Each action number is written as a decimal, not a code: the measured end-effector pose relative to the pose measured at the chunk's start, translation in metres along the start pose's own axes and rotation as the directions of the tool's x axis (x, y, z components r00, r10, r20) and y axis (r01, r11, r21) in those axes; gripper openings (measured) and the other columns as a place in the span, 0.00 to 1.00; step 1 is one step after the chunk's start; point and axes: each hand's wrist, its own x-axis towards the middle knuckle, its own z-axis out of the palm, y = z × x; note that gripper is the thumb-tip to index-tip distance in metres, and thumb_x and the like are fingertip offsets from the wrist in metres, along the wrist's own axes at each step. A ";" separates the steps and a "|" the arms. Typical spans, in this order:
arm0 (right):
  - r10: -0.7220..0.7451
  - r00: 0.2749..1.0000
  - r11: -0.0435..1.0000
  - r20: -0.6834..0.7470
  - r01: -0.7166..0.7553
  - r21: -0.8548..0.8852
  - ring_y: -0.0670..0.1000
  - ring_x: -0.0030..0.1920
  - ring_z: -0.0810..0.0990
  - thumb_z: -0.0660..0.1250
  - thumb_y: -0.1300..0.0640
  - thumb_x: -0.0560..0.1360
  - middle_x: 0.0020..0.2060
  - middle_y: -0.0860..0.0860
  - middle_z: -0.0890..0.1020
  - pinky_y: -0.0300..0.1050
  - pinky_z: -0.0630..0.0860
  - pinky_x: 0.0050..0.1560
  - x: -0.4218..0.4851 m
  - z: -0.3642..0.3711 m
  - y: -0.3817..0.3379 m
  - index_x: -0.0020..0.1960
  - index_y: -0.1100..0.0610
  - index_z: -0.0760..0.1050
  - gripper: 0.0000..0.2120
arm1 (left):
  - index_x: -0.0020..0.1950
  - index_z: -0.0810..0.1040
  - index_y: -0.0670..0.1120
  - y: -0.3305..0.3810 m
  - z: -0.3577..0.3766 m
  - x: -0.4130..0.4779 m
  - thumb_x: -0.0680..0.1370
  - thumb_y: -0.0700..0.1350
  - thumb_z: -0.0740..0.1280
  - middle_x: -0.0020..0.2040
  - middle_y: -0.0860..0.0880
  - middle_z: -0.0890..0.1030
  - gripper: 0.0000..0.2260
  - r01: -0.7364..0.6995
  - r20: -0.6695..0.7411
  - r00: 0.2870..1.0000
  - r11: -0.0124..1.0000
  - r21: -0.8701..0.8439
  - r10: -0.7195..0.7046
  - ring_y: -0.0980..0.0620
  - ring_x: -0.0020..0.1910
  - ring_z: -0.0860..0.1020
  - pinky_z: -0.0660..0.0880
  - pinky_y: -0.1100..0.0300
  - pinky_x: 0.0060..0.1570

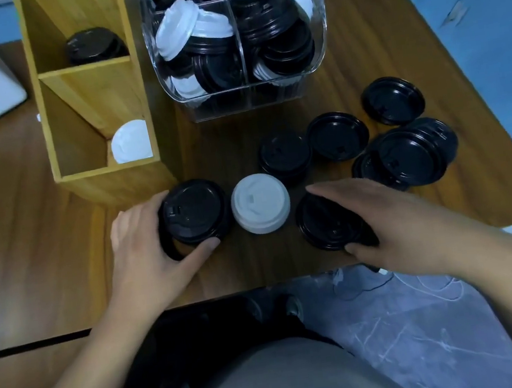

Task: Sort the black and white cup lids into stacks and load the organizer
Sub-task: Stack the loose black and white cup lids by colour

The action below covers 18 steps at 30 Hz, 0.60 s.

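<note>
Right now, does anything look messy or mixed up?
Yes. Inside the clear bin, white lids and black lids lie jumbled together, tilted every way. To the right, more black ones overlap in a crooked pile.

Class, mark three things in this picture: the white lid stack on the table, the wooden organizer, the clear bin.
white lid stack (260,203): head view, top of uppermost lid
wooden organizer (84,69): head view, middle divider
clear bin (246,103): head view, front wall near its base

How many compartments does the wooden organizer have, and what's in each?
2. The far compartment holds a black lid stack; the near compartment holds white lids. Any lids lower in either are hidden.
</note>
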 end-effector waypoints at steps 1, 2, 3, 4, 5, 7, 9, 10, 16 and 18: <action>0.008 1.000 0.999 -0.009 -0.008 -0.034 0.42 0.75 0.61 0.75 0.50 0.72 0.75 0.40 0.65 0.38 0.61 0.74 0.003 0.001 -0.001 0.81 0.44 0.56 0.43 | 0.72 0.71 0.49 0.000 0.000 0.000 0.68 0.70 0.69 0.60 0.50 0.76 0.39 0.000 0.000 1.000 1.000 -0.003 0.000 0.46 0.62 0.71 0.66 0.45 0.67; 0.028 0.999 0.995 -0.040 -0.032 -0.091 0.46 0.71 0.65 0.75 0.45 0.72 0.73 0.43 0.68 0.41 0.66 0.71 0.006 0.002 -0.005 0.81 0.45 0.57 0.43 | 0.72 0.71 0.49 0.000 0.000 0.000 0.68 0.70 0.69 0.61 0.50 0.76 0.38 -0.002 -0.004 1.000 1.000 -0.004 0.002 0.46 0.62 0.72 0.66 0.44 0.67; 0.062 0.994 0.983 -0.087 -0.076 -0.168 0.49 0.67 0.68 0.73 0.38 0.71 0.70 0.46 0.71 0.46 0.72 0.66 0.009 0.004 -0.010 0.80 0.46 0.58 0.43 | 0.72 0.71 0.49 -0.001 0.000 0.001 0.68 0.70 0.69 0.61 0.51 0.76 0.38 0.000 -0.003 1.000 1.000 -0.004 0.000 0.47 0.62 0.72 0.66 0.44 0.67; 0.108 0.984 0.958 -0.144 -0.141 -0.250 0.52 0.63 0.70 0.68 0.32 0.70 0.66 0.49 0.73 0.49 0.75 0.61 0.011 0.007 -0.015 0.80 0.48 0.58 0.44 | 0.72 0.71 0.50 -0.001 0.000 0.001 0.68 0.71 0.69 0.61 0.51 0.76 0.38 0.000 -0.002 1.000 1.000 -0.003 0.000 0.47 0.63 0.72 0.66 0.44 0.68; 0.147 0.969 0.929 -0.198 -0.204 -0.308 0.54 0.60 0.71 0.64 0.27 0.69 0.63 0.50 0.73 0.51 0.77 0.58 0.013 0.009 -0.020 0.79 0.49 0.59 0.46 | 0.72 0.71 0.50 -0.001 -0.001 0.001 0.68 0.71 0.69 0.61 0.51 0.76 0.38 0.004 0.002 1.000 1.000 -0.002 -0.004 0.47 0.63 0.72 0.66 0.44 0.68; 0.147 0.962 0.919 -0.229 -0.218 -0.327 0.54 0.60 0.70 0.60 0.23 0.67 0.62 0.51 0.72 0.53 0.77 0.57 0.012 0.014 -0.024 0.79 0.51 0.61 0.49 | 0.72 0.70 0.51 -0.003 -0.001 0.001 0.68 0.71 0.69 0.61 0.51 0.76 0.39 0.009 0.003 1.000 1.000 0.001 -0.009 0.47 0.63 0.71 0.66 0.43 0.68; 0.084 0.983 0.959 -0.165 -0.124 -0.254 0.51 0.68 0.67 0.62 0.26 0.69 0.70 0.48 0.69 0.54 0.74 0.65 0.010 0.015 -0.019 0.80 0.50 0.60 0.47 | 0.72 0.70 0.52 -0.003 -0.001 0.001 0.67 0.71 0.70 0.61 0.51 0.76 0.39 0.020 -0.001 1.000 1.000 0.000 -0.020 0.47 0.64 0.71 0.65 0.42 0.69; 0.062 0.989 0.977 -0.132 -0.087 -0.193 0.49 0.71 0.65 0.65 0.29 0.70 0.72 0.46 0.68 0.54 0.72 0.68 0.008 0.015 -0.017 0.80 0.49 0.60 0.45 | 0.72 0.70 0.52 -0.004 0.000 0.001 0.67 0.71 0.70 0.61 0.51 0.76 0.39 0.022 0.002 1.000 1.000 0.002 -0.022 0.47 0.64 0.71 0.65 0.42 0.69; 0.075 0.975 0.995 -0.210 -0.060 0.076 0.41 0.63 0.72 0.73 0.31 0.65 0.62 0.36 0.73 0.40 0.71 0.66 -0.002 0.000 -0.041 0.73 0.45 0.70 0.40 | 0.73 0.69 0.50 -0.003 -0.002 0.001 0.66 0.75 0.66 0.63 0.51 0.75 0.43 0.051 0.016 0.999 0.997 0.056 -0.052 0.49 0.65 0.70 0.64 0.41 0.71; 0.046 0.957 0.989 -0.287 -0.003 0.150 0.40 0.64 0.73 0.72 0.29 0.65 0.62 0.38 0.73 0.35 0.68 0.65 0.012 -0.003 -0.068 0.71 0.46 0.72 0.39 | 0.73 0.69 0.50 -0.001 -0.002 0.001 0.66 0.77 0.65 0.61 0.51 0.75 0.44 0.050 0.026 0.998 0.994 0.093 -0.052 0.50 0.63 0.70 0.65 0.42 0.71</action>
